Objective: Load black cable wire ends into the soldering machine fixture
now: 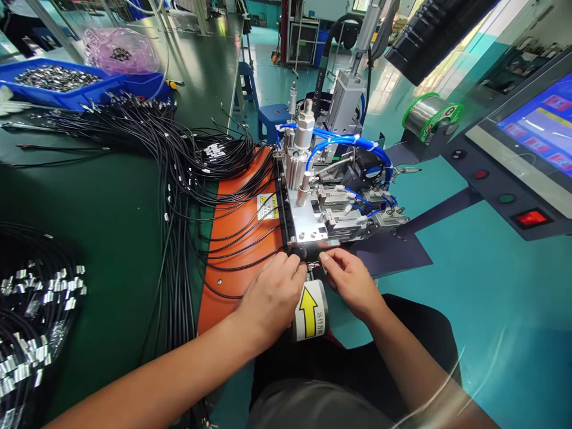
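My left hand [273,289] is closed at the front edge of a metal soldering machine [308,229], fingers curled. A black cable [223,294] runs across the orange plate and disappears beneath it, so it seems to be held there. Beside it, my right hand [351,279] pinches thumb and forefinger together close to the machine's front; what lies in the pinch is too small to make out. Between the two hands, small thin wire ends [314,264] show. Just below them sits a round white cylinder with a yellow arrow [309,310].
Bundles of black cables [179,161] lie over the green table and orange plate [236,238]. More cables with silvery ends [44,298] are at left. Blue trays [58,89] of small metal parts stand behind. A solder spool [431,116] and control screen [536,134] are at right.
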### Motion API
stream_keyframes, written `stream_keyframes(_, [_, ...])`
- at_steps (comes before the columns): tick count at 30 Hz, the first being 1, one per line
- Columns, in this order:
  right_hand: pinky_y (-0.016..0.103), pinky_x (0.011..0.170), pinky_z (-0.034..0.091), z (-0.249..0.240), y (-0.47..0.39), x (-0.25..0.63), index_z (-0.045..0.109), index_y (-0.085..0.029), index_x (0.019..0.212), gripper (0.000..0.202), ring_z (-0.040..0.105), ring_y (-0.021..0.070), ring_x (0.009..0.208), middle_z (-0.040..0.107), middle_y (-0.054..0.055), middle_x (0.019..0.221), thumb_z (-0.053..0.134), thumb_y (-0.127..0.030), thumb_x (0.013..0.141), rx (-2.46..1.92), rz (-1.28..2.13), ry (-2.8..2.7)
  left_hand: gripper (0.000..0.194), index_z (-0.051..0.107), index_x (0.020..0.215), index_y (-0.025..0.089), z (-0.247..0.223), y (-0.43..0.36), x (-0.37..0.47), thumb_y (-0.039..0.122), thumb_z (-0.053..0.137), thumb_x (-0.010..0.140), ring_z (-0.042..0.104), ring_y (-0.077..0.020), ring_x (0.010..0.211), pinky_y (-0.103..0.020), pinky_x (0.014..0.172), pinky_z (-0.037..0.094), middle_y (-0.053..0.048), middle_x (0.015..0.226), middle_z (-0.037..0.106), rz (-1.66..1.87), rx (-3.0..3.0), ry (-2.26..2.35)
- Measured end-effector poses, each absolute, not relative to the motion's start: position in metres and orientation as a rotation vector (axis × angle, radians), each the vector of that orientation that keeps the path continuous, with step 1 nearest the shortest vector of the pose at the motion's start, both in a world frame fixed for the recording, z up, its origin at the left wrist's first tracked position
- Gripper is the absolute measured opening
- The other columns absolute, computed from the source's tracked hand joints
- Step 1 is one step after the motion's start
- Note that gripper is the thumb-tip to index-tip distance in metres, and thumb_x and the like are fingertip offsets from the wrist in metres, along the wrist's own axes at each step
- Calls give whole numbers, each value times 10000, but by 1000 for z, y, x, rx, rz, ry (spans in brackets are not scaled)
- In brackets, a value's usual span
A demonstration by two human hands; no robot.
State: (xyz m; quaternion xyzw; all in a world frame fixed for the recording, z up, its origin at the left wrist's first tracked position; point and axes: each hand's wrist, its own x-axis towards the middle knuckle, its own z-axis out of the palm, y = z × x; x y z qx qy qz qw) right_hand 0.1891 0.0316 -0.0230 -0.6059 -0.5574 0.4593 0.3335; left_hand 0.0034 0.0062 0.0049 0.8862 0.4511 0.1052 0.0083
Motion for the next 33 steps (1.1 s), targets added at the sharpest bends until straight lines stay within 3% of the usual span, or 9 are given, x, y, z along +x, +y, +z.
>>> stream_keyframes(7, [238, 530, 357, -16, 26, 178, 556, -202, 771, 282, 469, 117, 553, 506, -45, 625, 528, -443, 914, -1592, 1125, -1540, 318, 628, 1123, 86, 14, 7, 2, 49, 450, 862, 497, -246, 818, -392, 739, 501, -106, 905, 551, 212, 2724, 1409])
stream_keyframes(11, [254, 582, 376, -21, 24, 174, 534, -208, 784, 279, 504, 136, 610, 530, -37, 667, 460, -422, 948, -1633, 1049, -1585, 392, 615, 1186, 158, 22, 6, -2, 26, 473, 845, 552, -235, 912, -370, 792, 508, -105, 1001, 578, 134, 2582, 1474])
stream_keyframes(16, [282, 632, 381, -29, 24, 171, 487, -214, 781, 275, 524, 163, 668, 545, -15, 712, 394, -387, 973, -1650, 961, -1638, 340, 654, 1122, 216, 16, 9, -7, 61, 448, 900, 581, -212, 892, -335, 757, 498, -67, 959, 605, 203, 2473, 1501])
stream_keyframes(33, [270, 591, 369, -30, 25, 168, 471, -212, 739, 283, 508, 160, 642, 552, -9, 692, 419, -393, 950, -1667, 997, -1564, 249, 691, 920, 171, 27, 12, -7, 58, 471, 893, 584, -217, 826, -354, 737, 475, -58, 860, 638, 108, 2539, 1548])
